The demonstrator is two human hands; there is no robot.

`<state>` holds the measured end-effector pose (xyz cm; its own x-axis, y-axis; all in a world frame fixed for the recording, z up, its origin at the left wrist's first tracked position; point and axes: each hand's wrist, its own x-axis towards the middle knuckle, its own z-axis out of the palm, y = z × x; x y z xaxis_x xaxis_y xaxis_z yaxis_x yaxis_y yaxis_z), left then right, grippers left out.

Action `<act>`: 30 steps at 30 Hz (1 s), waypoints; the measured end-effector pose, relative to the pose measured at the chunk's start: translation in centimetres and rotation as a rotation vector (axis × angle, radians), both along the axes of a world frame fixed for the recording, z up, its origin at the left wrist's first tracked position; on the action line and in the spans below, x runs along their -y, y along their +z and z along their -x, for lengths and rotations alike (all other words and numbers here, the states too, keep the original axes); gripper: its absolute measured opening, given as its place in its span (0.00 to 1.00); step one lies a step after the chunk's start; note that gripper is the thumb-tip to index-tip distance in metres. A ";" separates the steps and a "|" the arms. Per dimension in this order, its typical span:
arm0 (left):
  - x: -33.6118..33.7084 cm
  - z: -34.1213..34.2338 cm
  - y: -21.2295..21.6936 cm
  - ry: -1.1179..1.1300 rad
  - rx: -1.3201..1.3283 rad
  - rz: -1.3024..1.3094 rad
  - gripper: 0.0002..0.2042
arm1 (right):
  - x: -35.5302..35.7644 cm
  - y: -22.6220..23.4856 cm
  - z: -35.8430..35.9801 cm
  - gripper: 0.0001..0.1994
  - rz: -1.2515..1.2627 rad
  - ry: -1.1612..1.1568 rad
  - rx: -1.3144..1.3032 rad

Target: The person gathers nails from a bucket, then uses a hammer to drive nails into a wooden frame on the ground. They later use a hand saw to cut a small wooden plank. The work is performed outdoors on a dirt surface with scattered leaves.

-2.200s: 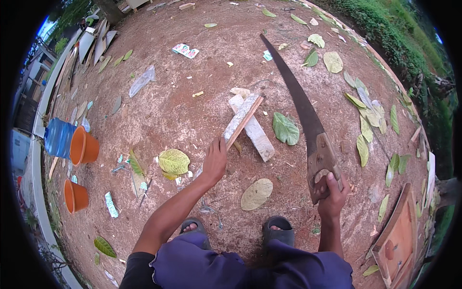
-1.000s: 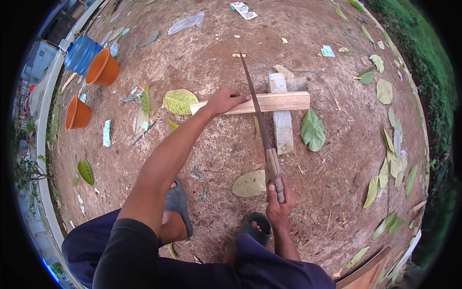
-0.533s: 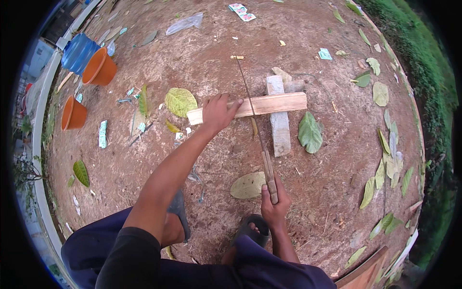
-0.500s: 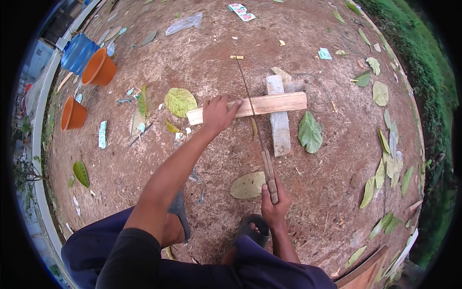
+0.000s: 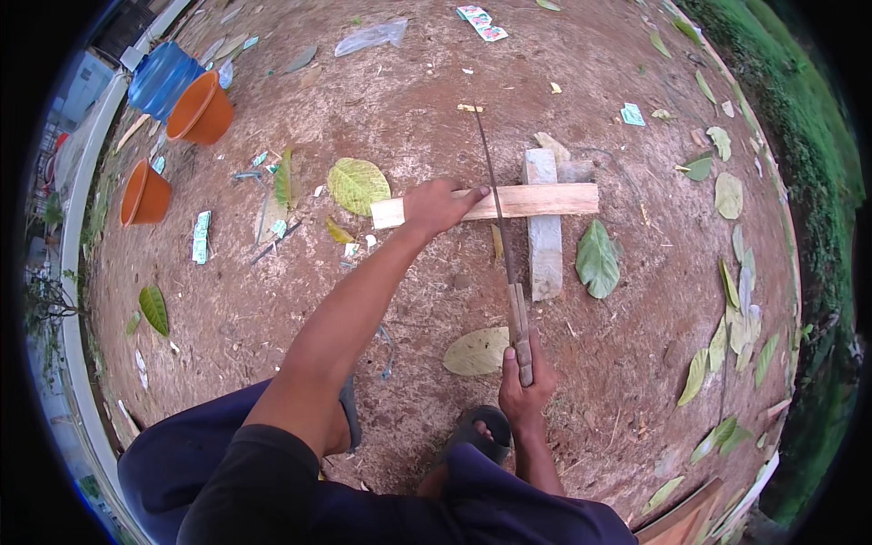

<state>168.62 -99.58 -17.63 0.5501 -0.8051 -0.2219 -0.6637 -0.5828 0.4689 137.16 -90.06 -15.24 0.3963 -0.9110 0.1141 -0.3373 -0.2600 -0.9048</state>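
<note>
A pale wooden board (image 5: 554,199) lies crosswise over a grey block (image 5: 545,259) on the ground. My left hand (image 5: 436,207) presses down on the board's left part, its fingers over the far edge and its thumb stretched toward the blade. My right hand (image 5: 527,391) is wrapped round the wooden handle of a hand saw (image 5: 518,318). Seen edge-on, the saw's thin dark blade points away from me and crosses the middle of the board, right beside my left thumb. How deep the blade sits in the wood cannot be made out.
Two orange buckets (image 5: 146,194) and a blue water jug (image 5: 163,80) stand at the far left. Large leaves (image 5: 597,259), a clear plastic bag (image 5: 371,37) and paper scraps litter the dirt. Green growth (image 5: 772,127) borders the right side. A brown panel (image 5: 681,516) lies lower right.
The whole view has shifted, so ground things appear farther right. Relative to the board, the saw handle sits slightly nearer. Both hands keep their holds.
</note>
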 end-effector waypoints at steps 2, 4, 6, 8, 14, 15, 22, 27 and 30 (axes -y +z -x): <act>0.2 -0.1 0.5 -0.013 0.011 -0.066 0.41 | 0.0 -0.1 -0.3 0.23 0.011 0.008 -0.025; 0.7 -0.4 0.5 -0.016 0.029 -0.096 0.42 | 0.1 0.0 -0.7 0.23 -0.020 0.002 -0.015; 1.1 -0.5 -0.1 -0.013 0.049 -0.092 0.42 | 0.6 0.0 -1.1 0.23 0.001 0.003 -0.012; 1.2 -0.9 -0.4 -0.023 0.053 -0.104 0.43 | 0.9 -0.2 -1.3 0.23 0.021 0.010 -0.003; 1.6 -1.1 -0.8 -0.028 0.064 -0.147 0.45 | 1.0 -0.1 -1.9 0.22 0.024 0.017 -0.003; 1.6 -1.1 -0.6 -0.031 0.054 -0.168 0.45 | 0.8 0.0 -2.0 0.22 0.031 0.015 -0.016; 1.5 -1.2 -1.0 -0.035 0.077 -0.126 0.44 | -0.2 0.6 -2.3 0.22 0.025 0.009 -0.011; 1.7 -1.1 -1.2 -0.029 0.078 -0.127 0.43 | -0.6 0.8 -1.8 0.23 0.008 -0.003 -0.026; 1.6 -1.4 -1.0 -0.039 0.064 -0.154 0.43 | -0.8 1.5 -1.3 0.23 -0.016 0.019 -0.044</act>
<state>170.01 -101.22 -18.60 0.5361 -0.7853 -0.3096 -0.7128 -0.6176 0.3324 138.44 -89.22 -13.71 0.4179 -0.9048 0.0815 -0.3715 -0.2520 -0.8936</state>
